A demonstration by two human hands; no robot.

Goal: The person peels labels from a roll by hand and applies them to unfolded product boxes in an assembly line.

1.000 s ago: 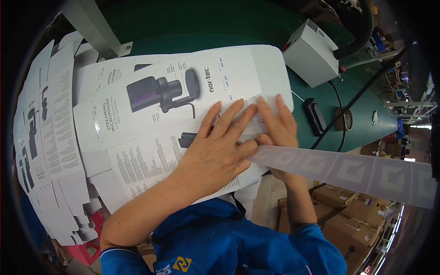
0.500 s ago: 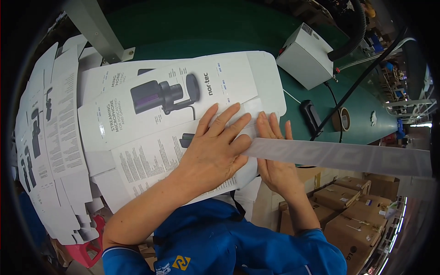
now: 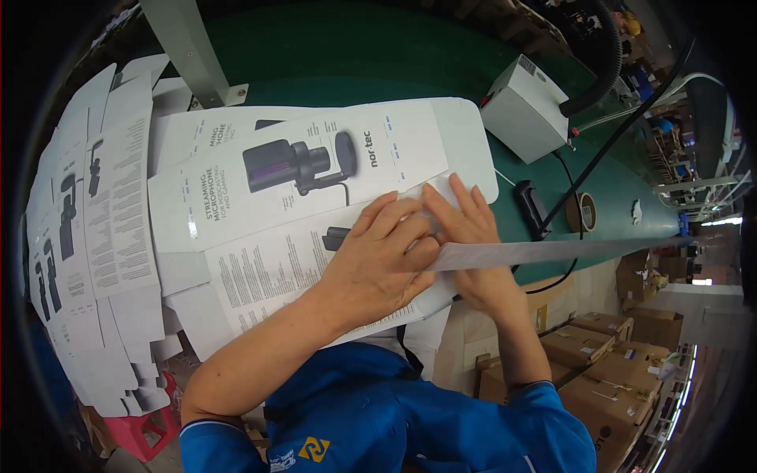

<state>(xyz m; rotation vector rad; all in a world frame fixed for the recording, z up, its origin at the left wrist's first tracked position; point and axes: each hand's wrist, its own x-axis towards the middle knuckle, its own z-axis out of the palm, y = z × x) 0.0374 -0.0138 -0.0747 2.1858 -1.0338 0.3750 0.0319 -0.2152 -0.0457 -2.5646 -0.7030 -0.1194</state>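
Before me lies a flattened white carton (image 3: 418, 146) printed with a dark microphone, on top of other flat cartons. My left hand (image 3: 382, 252) rests over its near panel, fingers curled, with thumb and forefinger closed on the end of a long translucent film strip (image 3: 552, 253). From there the strip runs off to the right. My right hand (image 3: 473, 240) is just beyond it, fingers stretched out and pressed on the carton's right end flap. Whatever may be under those fingertips is hidden.
More flat printed cartons (image 3: 118, 221) are stacked at the left, above a red stool (image 3: 146, 433). On the green table (image 3: 331, 47) stand a metal post (image 3: 189, 55), a white box-shaped device (image 3: 527, 110), a black device (image 3: 533, 206) and a tape roll (image 3: 582, 213). Brown boxes (image 3: 591, 347) fill the lower right.
My right hand has moved up and left onto the carton's flap. My left fingers have curled in more. The strip has turned nearly edge-on, and its right part has risen.
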